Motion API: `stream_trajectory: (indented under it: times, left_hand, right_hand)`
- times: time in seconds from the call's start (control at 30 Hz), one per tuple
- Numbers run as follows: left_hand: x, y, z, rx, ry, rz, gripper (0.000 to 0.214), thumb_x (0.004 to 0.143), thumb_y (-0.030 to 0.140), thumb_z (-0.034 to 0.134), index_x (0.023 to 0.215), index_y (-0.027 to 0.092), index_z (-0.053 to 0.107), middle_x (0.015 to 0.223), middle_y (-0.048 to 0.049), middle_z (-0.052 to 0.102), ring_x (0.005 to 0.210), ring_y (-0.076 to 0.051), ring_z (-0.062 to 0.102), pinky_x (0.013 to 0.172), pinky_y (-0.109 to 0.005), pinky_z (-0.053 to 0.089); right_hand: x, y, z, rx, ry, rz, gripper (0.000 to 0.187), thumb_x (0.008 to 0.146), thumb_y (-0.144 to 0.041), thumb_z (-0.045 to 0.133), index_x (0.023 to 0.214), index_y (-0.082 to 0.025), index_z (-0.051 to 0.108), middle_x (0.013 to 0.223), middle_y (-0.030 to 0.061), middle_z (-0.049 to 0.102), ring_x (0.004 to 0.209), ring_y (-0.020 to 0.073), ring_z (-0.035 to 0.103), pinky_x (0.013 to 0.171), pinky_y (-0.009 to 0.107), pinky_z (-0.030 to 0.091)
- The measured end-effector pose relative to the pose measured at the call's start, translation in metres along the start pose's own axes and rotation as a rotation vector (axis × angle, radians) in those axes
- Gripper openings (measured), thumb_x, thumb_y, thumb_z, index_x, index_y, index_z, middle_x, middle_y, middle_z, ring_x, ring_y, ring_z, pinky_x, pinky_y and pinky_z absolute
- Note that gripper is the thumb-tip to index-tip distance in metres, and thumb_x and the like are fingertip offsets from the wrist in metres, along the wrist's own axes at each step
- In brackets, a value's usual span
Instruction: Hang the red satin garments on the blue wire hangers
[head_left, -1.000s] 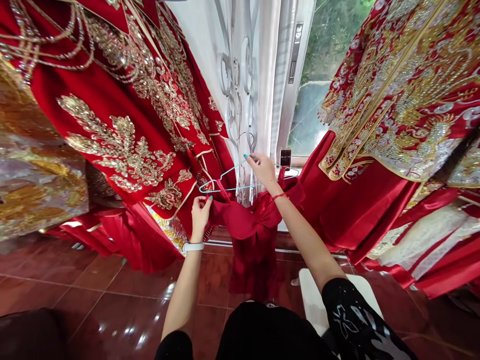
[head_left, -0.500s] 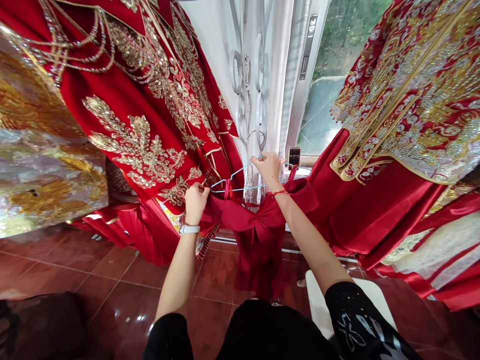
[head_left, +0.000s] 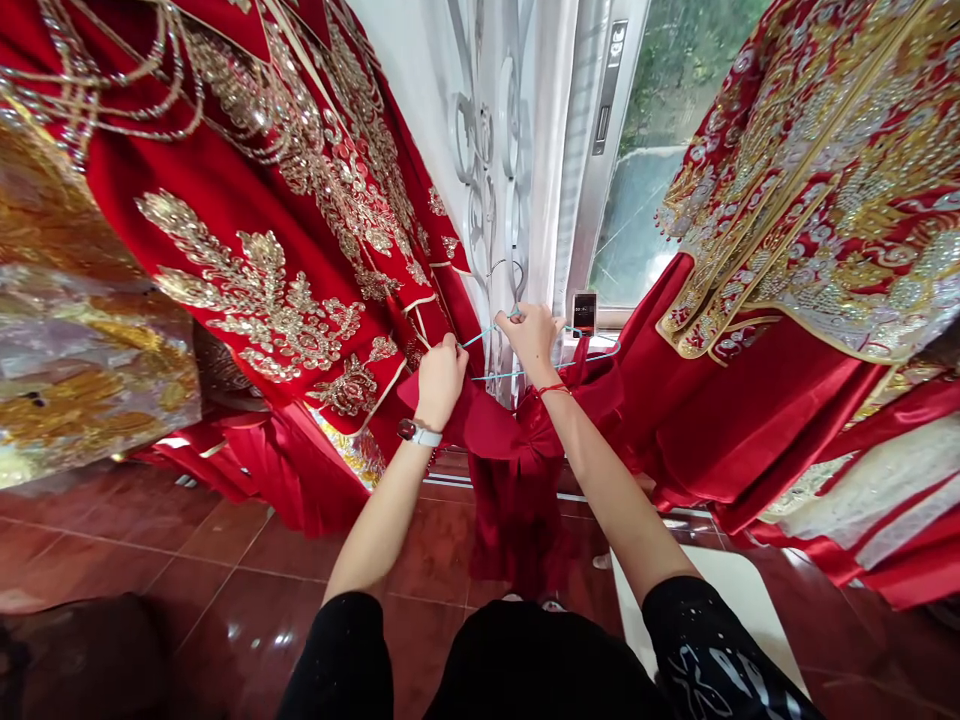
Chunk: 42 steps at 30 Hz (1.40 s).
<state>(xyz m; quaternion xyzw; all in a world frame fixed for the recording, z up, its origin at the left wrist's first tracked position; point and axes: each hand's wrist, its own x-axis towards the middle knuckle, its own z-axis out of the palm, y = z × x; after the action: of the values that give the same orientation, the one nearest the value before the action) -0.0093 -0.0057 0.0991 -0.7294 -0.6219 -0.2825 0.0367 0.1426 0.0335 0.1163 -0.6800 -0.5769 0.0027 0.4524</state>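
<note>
A plain dark red garment (head_left: 517, 470) hangs from a thin light-blue wire hanger (head_left: 592, 352) in front of me. My right hand (head_left: 534, 335) is closed round the hanger just below its metal hook. My left hand (head_left: 439, 378) is closed on the garment's left shoulder, pinching the red cloth at the hanger's left end. A white watch sits on my left wrist and a red string on my right wrist.
Red robes with gold embroidery (head_left: 262, 250) hang at the left, and another embroidered robe (head_left: 810, 200) hangs at the right. A white ornate grille (head_left: 487, 170) and a window (head_left: 645, 150) stand behind. The floor (head_left: 225, 600) is glossy red-brown tile. A white board (head_left: 720, 590) lies at lower right.
My left hand has moved up and to the right along the garment's shoulder, closer to my right hand. The hanger's left end is now covered by my left hand and the cloth.
</note>
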Motion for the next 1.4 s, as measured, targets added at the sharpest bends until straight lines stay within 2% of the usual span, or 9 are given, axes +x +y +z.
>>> stream_trajectory:
  times: [0.17, 0.27, 0.4, 0.6, 0.7, 0.83, 1.0, 1.1, 1.4]
  left_hand:
    - [-0.02, -0.038, 0.014, -0.394, 0.236, 0.04, 0.028, 0.095, 0.026, 0.051, 0.121, 0.018, 0.059, 0.108, -0.0103, 0.067, 0.1, -0.024, 0.063, 0.095, -0.037, 0.049]
    - [-0.015, -0.059, 0.012, -0.39, 0.166, 0.04, 0.029, 0.092, 0.034, 0.059, 0.117, 0.021, 0.062, 0.118, -0.0098, 0.067, 0.113, -0.027, 0.059, 0.105, -0.041, 0.043]
    - [-0.005, -0.056, 0.02, -0.38, 0.005, 0.108, 0.024, 0.091, 0.039, 0.063, 0.106, 0.019, 0.063, 0.11, -0.0097, 0.069, 0.104, -0.027, 0.063, 0.098, -0.04, 0.044]
    - [-0.003, -0.045, 0.039, -0.273, 0.135, -0.005, 0.028, 0.085, 0.043, 0.073, 0.09, 0.021, 0.057, 0.087, -0.0051, 0.066, 0.093, -0.027, 0.063, 0.093, -0.04, 0.042]
    - [-0.002, -0.049, 0.037, -0.309, 0.121, 0.019, 0.027, 0.085, 0.042, 0.072, 0.086, 0.022, 0.055, 0.081, -0.002, 0.063, 0.086, -0.024, 0.062, 0.091, -0.037, 0.042]
    - [0.0, -0.051, 0.033, -0.352, 0.086, 0.033, 0.024, 0.084, 0.04, 0.071, 0.084, 0.023, 0.054, 0.077, 0.0002, 0.061, 0.081, -0.022, 0.06, 0.092, -0.036, 0.042]
    - [0.001, -0.049, 0.035, -0.344, 0.097, 0.038, 0.024, 0.084, 0.04, 0.069, 0.082, 0.023, 0.052, 0.076, -0.0006, 0.06, 0.08, -0.023, 0.059, 0.092, -0.037, 0.042]
    - [0.002, -0.05, 0.035, -0.318, 0.088, 0.037, 0.022, 0.084, 0.04, 0.067, 0.08, 0.024, 0.053, 0.076, -0.0015, 0.061, 0.08, -0.024, 0.058, 0.092, -0.037, 0.043]
    - [0.0, -0.051, 0.034, -0.325, 0.071, 0.117, 0.025, 0.087, 0.04, 0.064, 0.074, 0.024, 0.049, 0.071, -0.0014, 0.055, 0.076, -0.023, 0.055, 0.082, -0.034, 0.044]
  right_hand:
    - [0.0, 0.0, -0.004, 0.026, -0.013, 0.003, 0.034, 0.083, -0.034, 0.055, 0.056, -0.022, 0.039, 0.061, 0.0005, 0.053, 0.081, 0.0206, 0.05, 0.078, 0.034, 0.028]
    - [-0.001, 0.0, -0.005, 0.048, -0.016, 0.007, 0.036, 0.084, -0.034, 0.056, 0.055, -0.022, 0.037, 0.06, 0.0003, 0.052, 0.08, 0.0205, 0.05, 0.079, 0.034, 0.029]
    - [-0.002, 0.0, -0.002, 0.06, -0.006, 0.005, 0.035, 0.084, -0.034, 0.058, 0.056, -0.022, 0.04, 0.061, 0.0002, 0.053, 0.081, 0.0208, 0.05, 0.08, 0.034, 0.03]
    - [-0.008, 0.003, -0.004, 0.122, -0.002, -0.071, 0.024, 0.09, -0.037, 0.054, 0.074, -0.021, 0.06, 0.079, 0.0039, 0.064, 0.092, 0.023, 0.055, 0.094, 0.04, 0.035]
    - [-0.02, 0.031, -0.022, 0.181, 0.17, -0.125, 0.026, 0.093, -0.031, 0.049, 0.111, -0.022, 0.065, 0.114, 0.0104, 0.064, 0.11, 0.0263, 0.055, 0.099, 0.044, 0.038]
    - [-0.042, 0.108, -0.051, 0.089, 0.41, 0.232, 0.042, 0.092, -0.022, 0.04, 0.131, -0.019, 0.057, 0.122, 0.0172, 0.058, 0.112, 0.0294, 0.056, 0.093, 0.044, 0.046]
    - [-0.062, 0.189, -0.063, 0.082, 0.11, 0.396, 0.04, 0.078, -0.033, 0.063, 0.117, -0.021, 0.066, 0.088, 0.0061, 0.068, 0.084, 0.0246, 0.064, 0.077, 0.036, 0.05]
    - [-0.059, 0.205, -0.065, 0.072, 0.021, 0.383, 0.034, 0.079, -0.031, 0.059, 0.108, -0.019, 0.073, 0.076, 0.0058, 0.07, 0.076, 0.0237, 0.066, 0.075, 0.034, 0.05]
    - [0.0, 0.192, -0.095, 0.009, 0.095, 0.268, 0.032, 0.083, -0.022, 0.051, 0.095, -0.009, 0.079, 0.08, 0.015, 0.075, 0.073, 0.0232, 0.067, 0.074, 0.033, 0.048]
